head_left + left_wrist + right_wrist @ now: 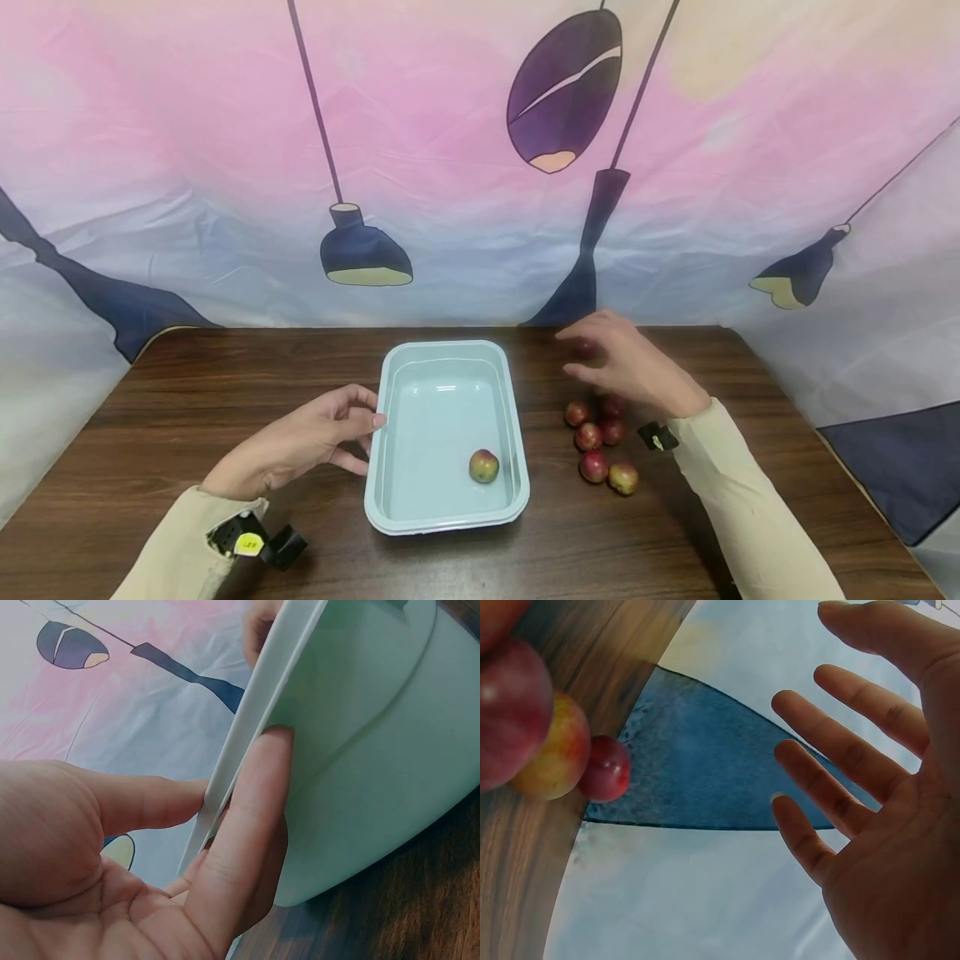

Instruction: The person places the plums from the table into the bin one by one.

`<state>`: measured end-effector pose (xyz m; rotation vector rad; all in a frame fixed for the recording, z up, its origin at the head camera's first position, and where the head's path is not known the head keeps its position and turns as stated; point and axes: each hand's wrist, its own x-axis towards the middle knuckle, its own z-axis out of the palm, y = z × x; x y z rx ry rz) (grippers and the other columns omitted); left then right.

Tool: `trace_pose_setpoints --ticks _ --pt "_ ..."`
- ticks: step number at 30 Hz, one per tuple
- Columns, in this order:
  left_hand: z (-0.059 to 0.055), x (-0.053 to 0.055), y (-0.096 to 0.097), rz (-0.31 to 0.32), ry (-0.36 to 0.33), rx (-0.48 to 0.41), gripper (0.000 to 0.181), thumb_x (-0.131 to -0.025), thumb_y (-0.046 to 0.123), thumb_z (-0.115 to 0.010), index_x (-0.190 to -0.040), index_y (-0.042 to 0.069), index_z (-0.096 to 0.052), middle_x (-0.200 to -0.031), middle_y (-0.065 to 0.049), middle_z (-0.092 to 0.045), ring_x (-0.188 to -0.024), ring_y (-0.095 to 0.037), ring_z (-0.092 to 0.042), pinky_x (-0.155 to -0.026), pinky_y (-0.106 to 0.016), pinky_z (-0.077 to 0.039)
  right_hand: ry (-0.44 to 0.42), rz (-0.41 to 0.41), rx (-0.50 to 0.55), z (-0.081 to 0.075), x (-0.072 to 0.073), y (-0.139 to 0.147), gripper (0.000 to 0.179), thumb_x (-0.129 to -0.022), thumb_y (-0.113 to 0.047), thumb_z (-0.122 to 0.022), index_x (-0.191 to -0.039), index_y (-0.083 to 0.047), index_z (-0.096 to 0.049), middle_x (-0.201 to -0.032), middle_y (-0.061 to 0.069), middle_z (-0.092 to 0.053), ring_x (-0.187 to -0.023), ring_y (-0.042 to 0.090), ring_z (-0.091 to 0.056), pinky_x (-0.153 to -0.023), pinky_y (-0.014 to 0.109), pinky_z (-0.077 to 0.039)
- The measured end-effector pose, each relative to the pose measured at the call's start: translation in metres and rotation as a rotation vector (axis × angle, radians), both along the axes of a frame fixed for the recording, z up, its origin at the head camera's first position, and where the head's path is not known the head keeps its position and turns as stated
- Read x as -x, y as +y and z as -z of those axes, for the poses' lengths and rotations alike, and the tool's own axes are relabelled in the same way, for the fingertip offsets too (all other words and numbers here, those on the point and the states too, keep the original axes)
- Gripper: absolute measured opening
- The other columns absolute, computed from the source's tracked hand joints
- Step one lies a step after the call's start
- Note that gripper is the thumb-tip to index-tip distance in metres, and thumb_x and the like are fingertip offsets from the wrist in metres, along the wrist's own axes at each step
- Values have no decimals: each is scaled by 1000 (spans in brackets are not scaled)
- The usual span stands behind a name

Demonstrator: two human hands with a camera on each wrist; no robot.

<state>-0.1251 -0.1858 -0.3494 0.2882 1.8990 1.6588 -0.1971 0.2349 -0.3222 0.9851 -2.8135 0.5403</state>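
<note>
Thumb and fingers of the left hand (330, 429) pinch the left rim of a pale blue tray (427, 425). Fingers parted, the right hand (626, 358) reaches over reddish fruits (588, 437) right of it. One fruit (483, 467) lies inside. The left cuff's yellow label (249, 544) bears lettering too blurred to read.

The person's bare left grip (322, 432), a hand at the end of a cream fabric sleeve (180, 537), pinches between thumb and fingers. The bare right grip (624, 358) extends farther forward from its matching sleeve (746, 500), fingers spread apart, thumb held away from them.
</note>
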Motion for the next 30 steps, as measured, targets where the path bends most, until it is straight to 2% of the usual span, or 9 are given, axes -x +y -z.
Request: trace_pose_setpoints --ticks 6,30 --pt "0 0 0 -1 1 1 53 -105 21 -57 -137 -12 -31 -101 -10 -69 -90 -20 -68 -80 -41 -66 -37 26 11 3 3 3 40 -92 -27 -76 -130 -15 -68 -129 2 -68 -120 26 -58 -103 46 -50" --pt "0 0 0 0 2 -7 53 -105 20 -57 -137 -12 -30 -101 -8 -71 -90 -19 -68 -81 -41 -66 -57 74 5 20 22 20 39 -92 -20 -76 -129 -10 -68 -128 12 -69 -121 30 -58 -106 52 -48"
